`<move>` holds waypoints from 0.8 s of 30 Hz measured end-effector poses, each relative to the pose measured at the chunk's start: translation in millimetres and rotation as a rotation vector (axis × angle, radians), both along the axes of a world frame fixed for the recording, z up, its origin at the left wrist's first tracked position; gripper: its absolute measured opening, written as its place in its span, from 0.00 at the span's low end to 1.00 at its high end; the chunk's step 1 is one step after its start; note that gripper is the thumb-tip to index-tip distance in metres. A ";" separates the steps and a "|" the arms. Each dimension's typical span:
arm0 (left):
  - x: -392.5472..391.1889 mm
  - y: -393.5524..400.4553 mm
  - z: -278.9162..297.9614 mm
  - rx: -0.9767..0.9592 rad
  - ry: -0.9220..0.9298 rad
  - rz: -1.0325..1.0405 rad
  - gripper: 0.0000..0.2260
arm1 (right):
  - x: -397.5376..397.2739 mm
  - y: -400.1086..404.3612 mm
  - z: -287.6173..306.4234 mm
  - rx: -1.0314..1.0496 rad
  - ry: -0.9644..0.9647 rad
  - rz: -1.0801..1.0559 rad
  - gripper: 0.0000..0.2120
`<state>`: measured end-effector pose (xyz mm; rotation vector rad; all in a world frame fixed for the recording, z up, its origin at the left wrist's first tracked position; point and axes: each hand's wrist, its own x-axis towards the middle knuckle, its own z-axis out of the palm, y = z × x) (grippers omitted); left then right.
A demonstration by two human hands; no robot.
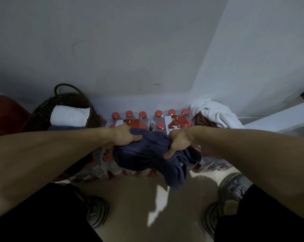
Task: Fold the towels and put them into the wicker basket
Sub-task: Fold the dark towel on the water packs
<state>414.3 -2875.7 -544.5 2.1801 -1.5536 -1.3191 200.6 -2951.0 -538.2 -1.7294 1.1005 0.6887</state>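
A dark blue towel (147,154) hangs bunched between my hands above the bottle packs. My left hand (125,137) grips its left end and my right hand (179,142) grips its right end, with a loose corner drooping toward the floor. The dark wicker basket (42,110) stands at the left against the wall, with a folded white towel (69,116) inside and a blue one beneath it. A loose white towel (215,114) and a brown towel (202,120) lie heaped at the right.
Shrink-wrapped packs of red-capped bottles (158,117) stand against the wall under my hands. A red rounded object (6,112) sits at the far left. A white ledge (278,119) runs along the right. My shoes (233,191) stand on beige floor.
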 end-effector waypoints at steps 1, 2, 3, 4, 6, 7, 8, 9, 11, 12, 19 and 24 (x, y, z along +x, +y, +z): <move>0.0 1.6 0.3 -0.021 -0.033 -0.028 0.15 | 0.5 -1.7 2.6 -0.001 0.007 0.005 0.27; 1.0 2.5 1.5 -0.044 -0.074 -0.065 0.14 | 2.3 -3.6 5.2 -0.006 0.008 0.004 0.27; 2.3 3.0 3.3 -0.061 -0.106 -0.103 0.14 | 4.2 -5.9 8.2 -0.013 0.002 -0.008 0.28; 4.5 2.5 4.9 -0.064 -0.116 -0.132 0.15 | 5.8 -8.6 11.5 -0.021 -0.005 -0.024 0.29; 12.4 2.7 8.8 -0.041 -0.059 -0.120 0.23 | 6.0 -16.0 17.9 -0.020 -0.006 -0.061 0.32; 16.5 3.5 10.6 -0.033 -0.020 -0.079 0.27 | 4.4 -20.6 18.9 -0.001 -0.010 -0.087 0.33; 20.5 3.1 10.9 -0.034 -0.001 -0.035 0.30 | 1.6 -25.4 18.4 0.016 -0.026 -0.127 0.34; 23.9 0.6 9.1 -0.043 -0.003 0.001 0.31 | -2.3 -29.8 16.2 0.024 -0.055 -0.180 0.35; 27.9 -6.6 0.7 -0.078 -0.063 0.044 0.28 | -9.7 -37.5 7.2 0.040 -0.122 -0.300 0.35; 28.5 -10.1 -4.0 -0.101 -0.111 0.052 0.24 | -13.4 -40.7 0.6 0.045 -0.154 -0.355 0.34; 29.8 -26.9 -45.6 -0.287 -0.143 0.270 0.15 | -38.4 -50.6 -47.6 -0.025 -0.553 -0.794 0.24; 33.6 -33.8 -62.7 -0.351 -0.123 0.440 0.15 | -37.6 -54.4 -70.3 0.021 -0.815 -1.028 0.32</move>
